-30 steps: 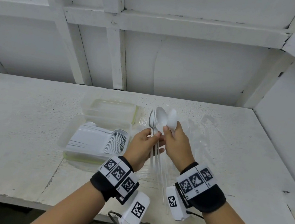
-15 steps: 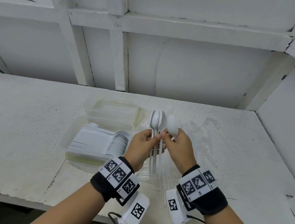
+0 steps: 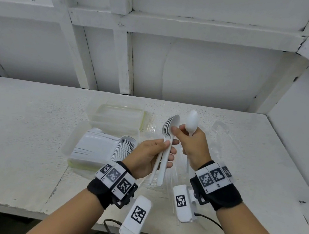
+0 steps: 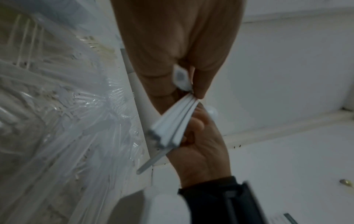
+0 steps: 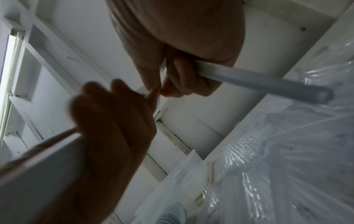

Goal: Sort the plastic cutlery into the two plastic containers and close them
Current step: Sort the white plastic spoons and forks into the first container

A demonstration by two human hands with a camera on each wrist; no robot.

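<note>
Head view, left to right. At centre left of the frame, on the white table (image 3: 23,130), an open clear plastic container (image 3: 73,142) holds a nested row of white plastic spoons (image 3: 107,148), bowls toward the right. Directly above it in the frame lies a second clear container (image 3: 119,113), whose contents cannot be made out. Both stand just left of the hands.

At centre, the left hand (image 3: 147,158) grasps a bundle of white spoons (image 3: 168,135) by the handles, thumb over them and fingers curled beneath; the bowls stand upward, and the handles fan out below the palm in the left wrist view (image 4: 168,128).

Just right of it, the right hand (image 3: 194,146) is closed round the handle of a single white spoon (image 3: 191,121), bowl up, while its thumb tip touches the bowl of the nearest spoon in the bundle. The handle juts from the fist in the right wrist view (image 5: 268,84).

Beneath and right of the hands lies crinkled clear plastic wrapping (image 3: 222,136).

Both wristbands (image 3: 116,178) carry black-and-white square fiducial markers; no readable writing appears.
</note>
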